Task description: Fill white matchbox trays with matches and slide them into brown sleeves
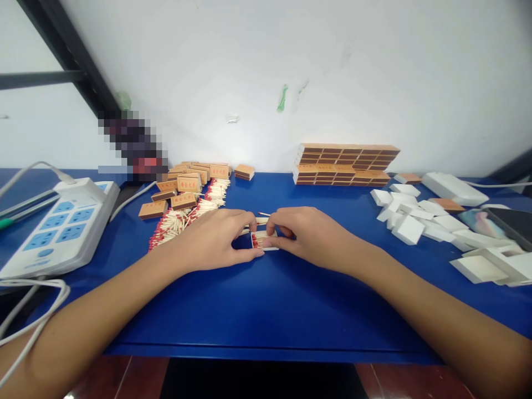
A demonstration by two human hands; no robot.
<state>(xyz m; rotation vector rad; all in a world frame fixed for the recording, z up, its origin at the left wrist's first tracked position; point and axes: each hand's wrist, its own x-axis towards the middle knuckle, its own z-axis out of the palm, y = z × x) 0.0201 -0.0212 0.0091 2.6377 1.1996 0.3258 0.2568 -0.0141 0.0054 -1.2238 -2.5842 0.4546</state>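
A small white tray [266, 249] with red-tipped matches in it lies on the blue table between my hands. My left hand [222, 237] is at its left side, thumb and fingers apart, fingertips close to the tray's edge. My right hand [301, 233] pinches the tray's right end, with the thumb over the matches inside. A few loose matches [261, 220] lie just behind the tray. Left of my left hand spreads a large pile of matches [174, 223], partly hidden by that hand.
Matchboxes [189, 183] lie behind the match pile; stacked matchboxes [344, 165] stand against the wall, with a single box [244, 172] between. White empty trays [409, 228] and a phone [509, 224] are at right. A power strip [62, 230] with cables sits at left.
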